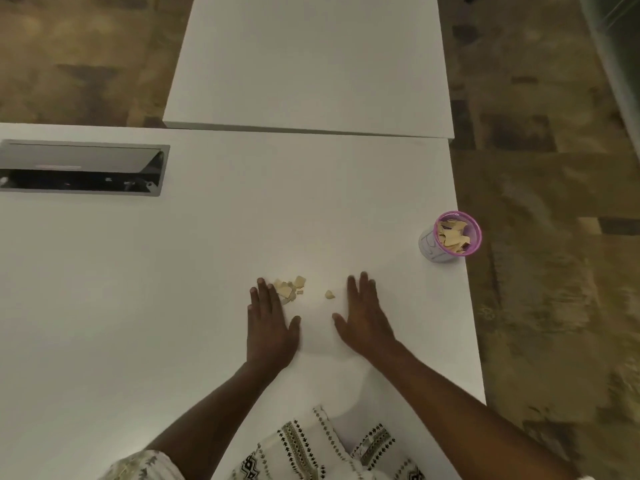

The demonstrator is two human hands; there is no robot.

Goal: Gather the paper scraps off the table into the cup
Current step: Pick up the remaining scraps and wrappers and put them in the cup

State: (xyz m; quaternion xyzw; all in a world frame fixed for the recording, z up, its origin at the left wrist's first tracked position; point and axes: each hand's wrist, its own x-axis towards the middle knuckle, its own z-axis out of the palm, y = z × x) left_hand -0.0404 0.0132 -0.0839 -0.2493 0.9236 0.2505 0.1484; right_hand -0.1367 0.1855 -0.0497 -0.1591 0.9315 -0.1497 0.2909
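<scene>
A small heap of tan paper scraps (pixel 291 288) lies on the white table (pixel 138 289), touching the fingertips of my left hand (pixel 270 323), which rests flat, palm down, holding nothing. One single scrap (pixel 329 294) lies apart, between both hands. My right hand (pixel 365 318) is also flat on the table with fingers extended, just right of that scrap. A cup with a pink rim (pixel 450 237) stands at the table's right edge, far right of my hands, with several scraps inside.
A recessed metal cable box (pixel 81 168) with its lid up sits in the table at the far left. A second white table (pixel 311 64) butts against the far side. The right table edge drops to a brown patterned floor (pixel 554 237).
</scene>
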